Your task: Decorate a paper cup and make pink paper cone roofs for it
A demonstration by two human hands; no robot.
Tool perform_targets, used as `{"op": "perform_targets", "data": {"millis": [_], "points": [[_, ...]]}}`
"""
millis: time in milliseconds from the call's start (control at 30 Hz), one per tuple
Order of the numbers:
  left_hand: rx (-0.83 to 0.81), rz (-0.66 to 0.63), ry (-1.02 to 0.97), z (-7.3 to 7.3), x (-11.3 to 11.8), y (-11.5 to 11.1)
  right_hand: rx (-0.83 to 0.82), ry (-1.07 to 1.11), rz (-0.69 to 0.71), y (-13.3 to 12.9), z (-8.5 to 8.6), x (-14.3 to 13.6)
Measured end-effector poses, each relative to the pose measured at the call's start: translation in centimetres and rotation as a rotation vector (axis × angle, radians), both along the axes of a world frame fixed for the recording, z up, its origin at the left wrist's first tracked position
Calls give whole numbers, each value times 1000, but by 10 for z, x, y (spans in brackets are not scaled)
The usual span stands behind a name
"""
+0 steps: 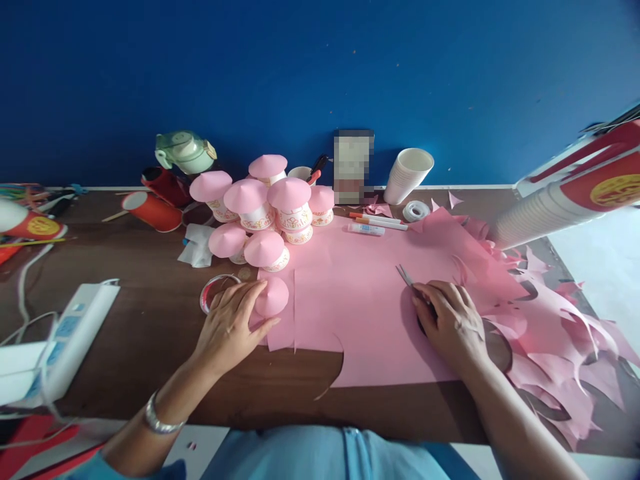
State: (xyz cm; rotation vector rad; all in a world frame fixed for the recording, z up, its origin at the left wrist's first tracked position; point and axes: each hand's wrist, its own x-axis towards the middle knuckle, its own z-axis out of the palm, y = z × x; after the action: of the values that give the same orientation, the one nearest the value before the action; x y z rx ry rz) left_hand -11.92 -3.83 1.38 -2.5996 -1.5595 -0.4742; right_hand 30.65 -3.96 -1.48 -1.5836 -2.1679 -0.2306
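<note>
My left hand (pixel 235 323) is at a small pink paper cone (pixel 273 297), its index finger on the upper left rim and its thumb by the lower rim. The cone is over a narrow piece of pink paper. In my right hand (pixel 450 320) is a pair of scissors (pixel 406 276), blades pointing up and left, handles mostly hidden by the fingers. Beneath them spreads a large pink paper sheet (pixel 360 300) with a curved cut at its lower left. Beyond my left hand stand several patterned paper cups (pixel 295 220) topped with pink cones (pixel 289 193).
Pink scraps (pixel 555 360) pile at the right, near stacked white cups (pixel 530 210). Markers (pixel 383 221), a glue stick (pixel 366 229) and a tape roll (pixel 416 211) lie toward the back. A second tape roll (pixel 204 297) and a power strip (pixel 75 333) are left.
</note>
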Motion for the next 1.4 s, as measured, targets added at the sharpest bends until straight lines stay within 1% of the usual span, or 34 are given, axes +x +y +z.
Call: {"op": "perform_targets", "data": {"millis": [133,267,400,500,567,600,700,733,800,833,900,967,1067,1167,1267,1333,1400], "points": [[-5,7,6,2,3,-4,-15,32,-14,0,-2,1],[-33,-4,-40,7,9,-9,-22,42,-7,0,-4,4],[-46,-7,-78,7,12,-12,-13,55,-9,1,-8,4],[-8,-8,-88,7,12,-14,-14,78,-1,1,-6,3],[40,-26,-117,10,15,-15,-39,125,19,1,1,5],[63,-41,-146,13,18,-16,-50,158,25,1,8,7],[74,-120,-253,22,35,-19,-82,297,20,10,34,14],[60,-163,-279,25,43,-19,-109,364,21,17,43,15],[48,-242,-329,28,59,-18,-216,553,40,39,58,13],[35,-270,-355,29,67,-16,-278,671,51,53,63,10],[18,-313,-406,30,83,-11,-358,917,52,88,64,-3],[11,-344,-456,29,98,-4,-395,1082,30,126,57,-22],[31,-396,-526,24,114,7,-379,1114,17,181,41,-51],[50,-429,-571,15,121,16,-347,1161,2,222,27,-74],[52,-412,-604,6,118,20,-340,1223,1,248,19,-86],[58,-399,-623,1,114,21,-360,1268,22,258,16,-89],[60,-385,-645,-1,110,22,-401,1313,73,263,13,-89]]}}
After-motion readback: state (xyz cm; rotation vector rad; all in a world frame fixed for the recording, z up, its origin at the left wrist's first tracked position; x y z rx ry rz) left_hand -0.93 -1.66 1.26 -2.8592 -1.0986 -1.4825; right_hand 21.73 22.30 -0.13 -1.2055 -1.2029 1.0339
